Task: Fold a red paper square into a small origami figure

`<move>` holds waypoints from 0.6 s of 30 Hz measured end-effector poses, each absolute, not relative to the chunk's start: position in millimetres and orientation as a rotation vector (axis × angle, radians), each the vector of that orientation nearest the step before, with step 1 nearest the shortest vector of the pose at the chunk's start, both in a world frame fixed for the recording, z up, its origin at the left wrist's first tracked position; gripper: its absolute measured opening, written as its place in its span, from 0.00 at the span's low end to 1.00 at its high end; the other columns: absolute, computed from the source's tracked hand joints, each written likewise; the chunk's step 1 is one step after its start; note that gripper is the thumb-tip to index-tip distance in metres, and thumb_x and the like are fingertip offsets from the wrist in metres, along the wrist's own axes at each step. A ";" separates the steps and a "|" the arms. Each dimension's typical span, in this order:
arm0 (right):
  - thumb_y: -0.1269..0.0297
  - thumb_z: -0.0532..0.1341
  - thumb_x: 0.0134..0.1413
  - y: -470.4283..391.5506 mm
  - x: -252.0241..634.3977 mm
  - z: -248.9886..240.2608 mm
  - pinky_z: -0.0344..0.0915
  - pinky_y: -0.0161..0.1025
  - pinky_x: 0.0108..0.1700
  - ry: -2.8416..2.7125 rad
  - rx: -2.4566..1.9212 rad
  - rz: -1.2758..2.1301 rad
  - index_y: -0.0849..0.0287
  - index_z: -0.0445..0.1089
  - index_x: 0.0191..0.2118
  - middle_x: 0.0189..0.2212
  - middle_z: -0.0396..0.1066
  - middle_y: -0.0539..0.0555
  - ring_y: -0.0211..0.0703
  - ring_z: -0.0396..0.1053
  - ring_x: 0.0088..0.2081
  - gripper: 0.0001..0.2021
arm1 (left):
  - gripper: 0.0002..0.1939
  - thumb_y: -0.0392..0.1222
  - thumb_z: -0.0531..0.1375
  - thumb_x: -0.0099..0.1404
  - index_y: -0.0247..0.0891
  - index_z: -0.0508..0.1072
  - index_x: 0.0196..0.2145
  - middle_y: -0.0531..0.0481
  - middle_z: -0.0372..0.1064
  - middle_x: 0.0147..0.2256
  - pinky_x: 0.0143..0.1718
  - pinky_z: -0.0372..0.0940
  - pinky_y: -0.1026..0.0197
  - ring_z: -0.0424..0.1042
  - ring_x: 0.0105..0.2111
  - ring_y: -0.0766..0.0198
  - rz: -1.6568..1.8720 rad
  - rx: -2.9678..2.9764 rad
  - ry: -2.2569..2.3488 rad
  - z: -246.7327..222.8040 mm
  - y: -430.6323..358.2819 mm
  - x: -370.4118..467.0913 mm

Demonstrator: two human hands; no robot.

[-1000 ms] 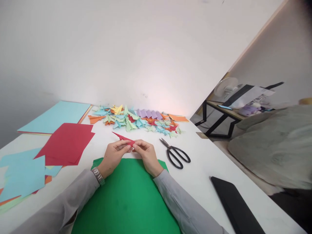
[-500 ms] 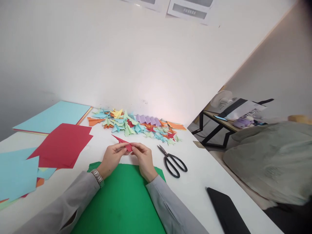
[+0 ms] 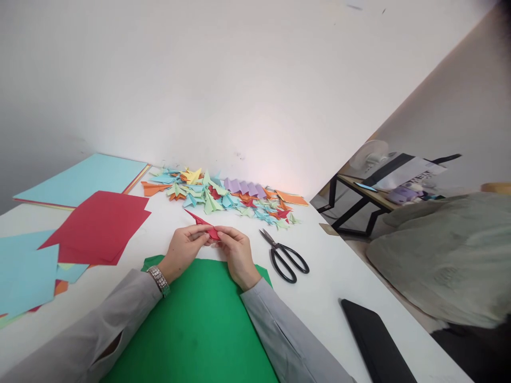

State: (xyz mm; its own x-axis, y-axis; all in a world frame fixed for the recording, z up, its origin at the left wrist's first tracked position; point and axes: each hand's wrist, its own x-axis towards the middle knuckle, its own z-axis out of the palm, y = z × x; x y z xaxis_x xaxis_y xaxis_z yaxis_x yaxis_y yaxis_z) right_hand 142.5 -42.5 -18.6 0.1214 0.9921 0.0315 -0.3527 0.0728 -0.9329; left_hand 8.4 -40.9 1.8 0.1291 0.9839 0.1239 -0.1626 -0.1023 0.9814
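A small folded piece of red paper is pinched between my two hands, its pointed end sticking out to the upper left. My left hand grips it from the left with thumb and fingers. On its right side, my right hand holds it the same way. Just beyond lies a heap of folded paper shapes in many colours, with a pleated purple strip on it. Black-handled scissors rest to the right of my right hand, blades slightly apart.
Red sheets and light blue sheets lie at the left, before a large paper stack. A black flat object is at the right. Green cloth is below my wrists. A person's grey-green clothing shows far right.
The view has tilted down slightly, so the tabletop things appear higher. Both hands still hold the red paper, which is turned slightly between the fingers.
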 end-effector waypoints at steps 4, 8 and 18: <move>0.65 0.67 0.39 -44.3 143.1 -17.1 0.65 0.38 0.32 -0.910 -0.935 1.266 0.57 0.78 0.30 0.27 0.76 0.51 0.40 0.69 0.28 0.07 | 0.11 0.39 0.66 0.48 0.33 0.78 0.31 0.49 0.77 0.25 0.34 0.72 0.59 0.75 0.27 0.61 1.290 1.188 0.934 3.3 -40.9 9.2; 0.65 0.68 0.38 -47.2 143.8 -13.5 0.64 0.37 0.33 -0.959 -0.905 1.282 0.56 0.78 0.32 0.30 0.77 0.51 0.40 0.70 0.31 0.09 | 0.10 0.39 0.67 0.47 0.33 0.78 0.30 0.49 0.77 0.25 0.33 0.72 0.60 0.75 0.26 0.62 1.310 1.149 0.930 4.4 -40.8 8.6; 0.59 0.70 0.37 -45.7 142.0 -14.6 0.62 0.36 0.30 -0.957 -0.927 1.228 0.57 0.77 0.26 0.24 0.73 0.49 0.36 0.66 0.26 0.09 | 0.11 0.41 0.67 0.48 0.33 0.79 0.31 0.50 0.76 0.23 0.28 0.70 0.64 0.74 0.25 0.64 1.284 1.202 0.950 1.9 -42.8 8.5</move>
